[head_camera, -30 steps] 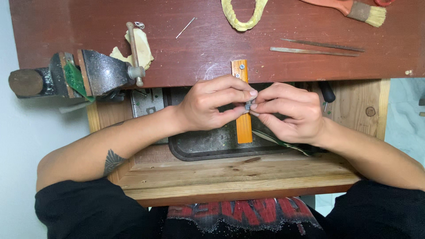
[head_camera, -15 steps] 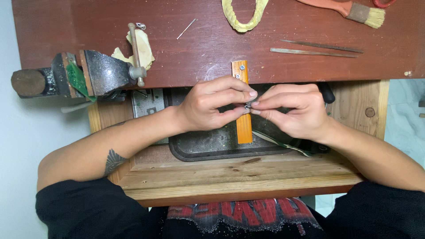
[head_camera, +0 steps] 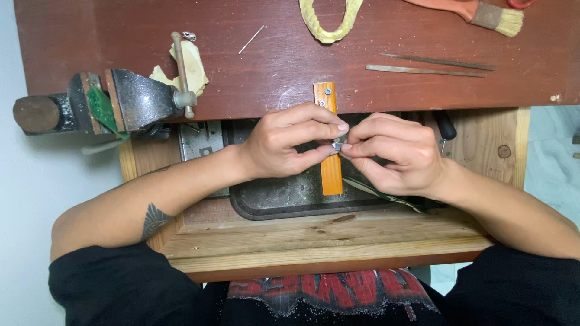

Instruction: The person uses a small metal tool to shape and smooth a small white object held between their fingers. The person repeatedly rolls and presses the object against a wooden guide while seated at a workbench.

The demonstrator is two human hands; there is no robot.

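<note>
The dark red tabletop (head_camera: 290, 60) fills the upper part of the view, and its front edge runs just behind the orange wooden bench pin (head_camera: 330, 157), which juts out toward the person. Below that edge sits a pale wooden drawer frame (head_camera: 326, 238) holding a dark metal tray (head_camera: 284, 196); the tray lies under the pin and gives open room beneath both hands. A black bench vise (head_camera: 130, 101) is clamped to the tabletop edge well left of the pin. A brush (head_camera: 483, 13) with an orange handle lies far back and right of the pin, a yellow braided loop (head_camera: 329, 21) lies straight behind it, and two thin needle files (head_camera: 432, 65) lie behind and to the right.

Both forearms come in from the sides and meet over the pin. The left hand (head_camera: 290, 148) curls with thumb and forefinger pinching a small silver metal piece (head_camera: 337, 145) right above the pin. The right hand (head_camera: 399, 158) pinches the same piece from the other side, its fingertips touching the left hand's.
</note>
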